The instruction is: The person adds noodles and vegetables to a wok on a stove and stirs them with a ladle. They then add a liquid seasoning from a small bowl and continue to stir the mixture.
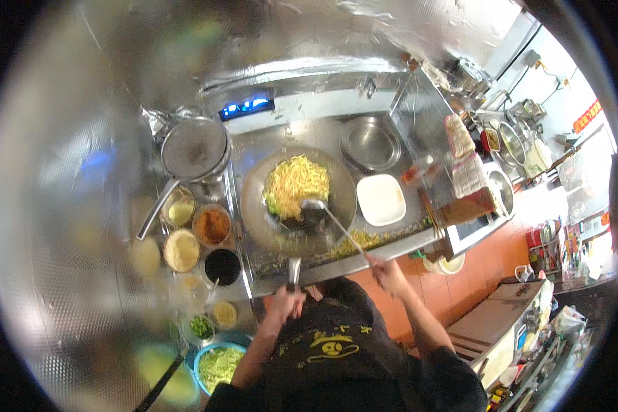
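Note:
My left hand [287, 303] grips the handle [294, 270] of a large wok [255, 211], which sits in the steel cooktop in front of me. Yellow noodles [297, 183] lie heaped in the wok, with bits of green vegetable [272, 206] at their left edge. In my right hand [387, 273] is the long thin handle of a metal ladle [314, 205]. The ladle's bowl rests at the lower right of the noodles, touching or very close to them. Just right of the wok lies a white, rounded square plate [381, 200] with no food on it.
Behind the plate are stacked round metal pans [371, 144]. On the left, a long-handled strainer [194, 147] rests over a pot, near tubs of red-brown seasoning [211, 225] and dark sauce [222, 267]. A blue basin [198, 368] holds shredded greens. Food scraps [363, 241] line the cooktop's front edge.

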The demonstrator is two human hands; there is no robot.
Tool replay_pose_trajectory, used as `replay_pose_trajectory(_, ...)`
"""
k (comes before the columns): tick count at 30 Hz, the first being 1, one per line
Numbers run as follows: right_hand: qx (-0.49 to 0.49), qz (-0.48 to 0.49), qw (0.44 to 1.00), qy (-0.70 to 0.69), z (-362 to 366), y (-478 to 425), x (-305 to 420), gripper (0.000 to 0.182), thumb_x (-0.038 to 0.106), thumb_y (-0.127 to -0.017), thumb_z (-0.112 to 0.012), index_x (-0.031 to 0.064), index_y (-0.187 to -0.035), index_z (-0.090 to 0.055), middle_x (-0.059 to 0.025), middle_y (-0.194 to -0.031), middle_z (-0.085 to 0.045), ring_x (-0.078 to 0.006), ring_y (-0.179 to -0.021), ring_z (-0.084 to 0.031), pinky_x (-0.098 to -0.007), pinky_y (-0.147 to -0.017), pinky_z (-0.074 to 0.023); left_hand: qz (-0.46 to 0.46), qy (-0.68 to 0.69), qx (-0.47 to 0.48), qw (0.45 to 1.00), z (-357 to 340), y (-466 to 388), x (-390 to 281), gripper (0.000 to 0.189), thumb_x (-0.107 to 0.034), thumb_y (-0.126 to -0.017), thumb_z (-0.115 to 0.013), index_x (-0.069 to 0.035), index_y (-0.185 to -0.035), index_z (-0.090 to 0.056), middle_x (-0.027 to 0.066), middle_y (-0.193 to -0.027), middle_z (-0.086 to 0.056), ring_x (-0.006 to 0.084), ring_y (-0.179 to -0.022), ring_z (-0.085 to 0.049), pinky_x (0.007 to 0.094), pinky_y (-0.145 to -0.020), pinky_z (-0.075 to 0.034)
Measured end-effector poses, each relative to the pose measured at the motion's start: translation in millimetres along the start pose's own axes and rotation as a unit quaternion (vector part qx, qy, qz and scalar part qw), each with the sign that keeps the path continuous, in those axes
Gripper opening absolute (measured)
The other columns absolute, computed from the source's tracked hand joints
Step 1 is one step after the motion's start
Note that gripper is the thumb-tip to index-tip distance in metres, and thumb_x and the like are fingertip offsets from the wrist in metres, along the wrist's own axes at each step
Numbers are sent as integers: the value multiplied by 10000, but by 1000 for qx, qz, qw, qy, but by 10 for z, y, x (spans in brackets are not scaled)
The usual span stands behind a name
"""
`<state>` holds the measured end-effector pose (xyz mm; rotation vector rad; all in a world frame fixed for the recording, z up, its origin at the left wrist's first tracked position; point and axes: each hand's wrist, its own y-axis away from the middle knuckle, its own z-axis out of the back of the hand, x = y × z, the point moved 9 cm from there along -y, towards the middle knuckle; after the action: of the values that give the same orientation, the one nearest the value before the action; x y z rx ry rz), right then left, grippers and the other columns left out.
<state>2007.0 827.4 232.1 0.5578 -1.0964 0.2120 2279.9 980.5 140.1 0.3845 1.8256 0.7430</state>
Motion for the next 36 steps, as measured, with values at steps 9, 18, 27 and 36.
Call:
replay_pose_trajectory(9,-77,161,954,242,-221,184,-896,514,39,-929,-560,150,-1428,-511,-247,-756,-634,-406,-550,-603,-451,-487,-472,40,95,67,992,-318,-279,-153,153,-27,-865,-641,-49,-811,-499,59,-543,-508,169,-411,-492,321,-391,-378)
replay_pose_trajectory(18,-21,170,967,188,568,-157,-241,618,34,-926,-530,227,-1502,-420,-234,-731,-620,-349,-513,-566,-431,-481,-446,55,39,-23,997,-509,-817,11,149,-36,-850,-657,-44,-765,-535,63,-551,-519,184,-413,-513,334,-413,-405)
replay_pose_trajectory(27,166,-148,906,-359,1237,-846,-586,537,158,-1021,-476,161,-1541,-344,-51,-666,-509,-120,-490,-470,-266,-458,-429,12,115,-205,972,-146,-641,308,415,-459,-952,-552,-62,-1009,-660,33,-918,-664,147,-826,-624,288,-666,-509)
replay_pose_trajectory(36,-36,-176,919,-351,2459,-2482,-1434,488,130,-977,-504,196,-1460,-475,17,-626,-459,-107,-447,-419,-282,-388,-355,268,-756,-73,593,437,-93,2693,332,-175,-959,-566,-39,-1260,-602,83,-564,-569,248,-497,-565,422,-529,-483)
